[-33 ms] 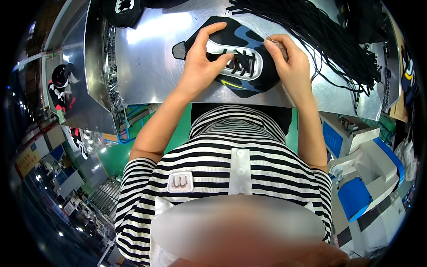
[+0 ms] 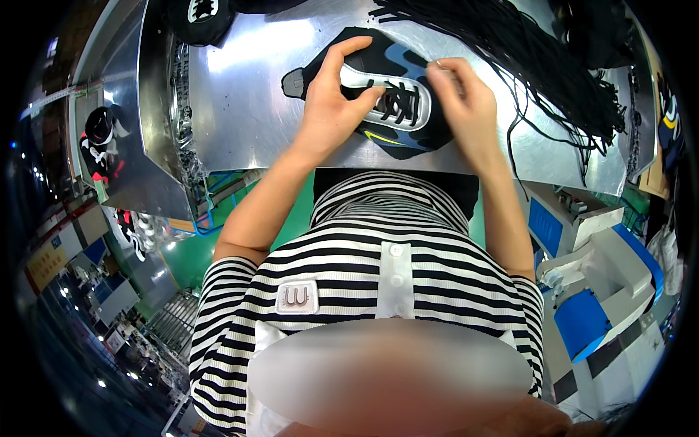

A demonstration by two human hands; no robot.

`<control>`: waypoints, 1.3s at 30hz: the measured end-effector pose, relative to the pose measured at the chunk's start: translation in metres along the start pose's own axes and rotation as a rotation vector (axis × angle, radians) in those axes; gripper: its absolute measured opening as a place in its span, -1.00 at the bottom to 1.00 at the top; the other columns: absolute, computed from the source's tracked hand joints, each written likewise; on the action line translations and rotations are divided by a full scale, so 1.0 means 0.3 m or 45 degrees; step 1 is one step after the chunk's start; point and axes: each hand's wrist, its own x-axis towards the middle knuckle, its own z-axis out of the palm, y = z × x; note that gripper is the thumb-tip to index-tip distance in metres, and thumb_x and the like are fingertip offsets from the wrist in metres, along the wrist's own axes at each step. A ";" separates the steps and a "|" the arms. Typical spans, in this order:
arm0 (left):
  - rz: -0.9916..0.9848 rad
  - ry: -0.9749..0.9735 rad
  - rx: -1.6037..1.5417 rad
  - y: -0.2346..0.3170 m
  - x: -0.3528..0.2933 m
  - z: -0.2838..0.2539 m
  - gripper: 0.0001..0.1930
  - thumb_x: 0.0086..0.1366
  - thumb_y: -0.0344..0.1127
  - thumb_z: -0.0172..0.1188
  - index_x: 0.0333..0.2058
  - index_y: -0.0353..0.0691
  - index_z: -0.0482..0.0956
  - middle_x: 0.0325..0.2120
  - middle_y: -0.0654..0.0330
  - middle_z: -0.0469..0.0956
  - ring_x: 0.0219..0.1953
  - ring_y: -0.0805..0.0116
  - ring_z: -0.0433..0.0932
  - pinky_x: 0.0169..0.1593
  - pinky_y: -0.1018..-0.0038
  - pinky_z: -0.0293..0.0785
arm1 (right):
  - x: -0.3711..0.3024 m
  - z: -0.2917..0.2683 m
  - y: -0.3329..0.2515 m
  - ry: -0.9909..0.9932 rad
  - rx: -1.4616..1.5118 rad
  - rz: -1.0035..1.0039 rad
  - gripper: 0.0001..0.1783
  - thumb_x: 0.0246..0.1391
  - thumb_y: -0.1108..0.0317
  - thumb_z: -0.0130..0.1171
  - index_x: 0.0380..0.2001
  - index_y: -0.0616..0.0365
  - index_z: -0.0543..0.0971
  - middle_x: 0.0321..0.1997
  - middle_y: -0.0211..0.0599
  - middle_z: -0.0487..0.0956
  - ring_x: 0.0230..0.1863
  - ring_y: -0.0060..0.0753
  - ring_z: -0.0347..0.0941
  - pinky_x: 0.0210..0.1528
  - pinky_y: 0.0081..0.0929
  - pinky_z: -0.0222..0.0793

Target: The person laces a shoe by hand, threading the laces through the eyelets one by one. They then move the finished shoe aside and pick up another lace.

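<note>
Lacing looks well along — several crossings are showing on the shoe upper, lying on the metal table at twelve o'clock. Left hand is pressing it down; right hand is pinching a black lace — upper eyelets apparently remaining.

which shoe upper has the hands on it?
The blue-and-black upper at the table's near edge, gripped by left hand and right hand; the black one top left lies untouched.
</note>
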 end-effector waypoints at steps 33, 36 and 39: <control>-0.503 -0.158 -0.533 0.082 0.077 -0.033 -0.60 0.35 -0.30 0.21 0.12 -0.23 0.43 -0.42 0.29 0.51 -0.42 0.59 0.46 -0.26 0.65 0.41 | -0.088 0.018 -0.094 -0.098 -0.089 -1.012 -0.69 -0.31 0.53 0.30 -0.35 0.04 0.68 -0.67 -0.49 0.39 -0.69 -0.50 0.36 -0.67 -0.48 0.19; -0.499 -0.108 -0.468 0.076 0.092 -0.019 -0.59 0.36 -0.29 0.21 0.14 -0.23 0.41 -0.40 0.28 0.51 -0.42 0.58 0.46 -0.25 0.64 0.41 | -0.134 0.038 -0.103 -0.147 -0.042 -0.933 -0.67 -0.34 0.51 0.32 -0.35 0.05 0.69 -0.68 -0.49 0.34 -0.70 -0.50 0.32 -0.68 -0.51 0.16; -0.471 -0.092 -0.405 0.060 0.098 -0.013 -0.59 0.37 -0.28 0.20 0.15 -0.21 0.40 -0.39 0.28 0.51 -0.39 0.58 0.46 -0.22 0.62 0.42 | -0.152 0.046 -0.103 -0.179 -0.011 -0.895 -0.67 -0.35 0.51 0.33 -0.35 0.05 0.69 -0.67 -0.48 0.35 -0.69 -0.50 0.33 -0.68 -0.50 0.17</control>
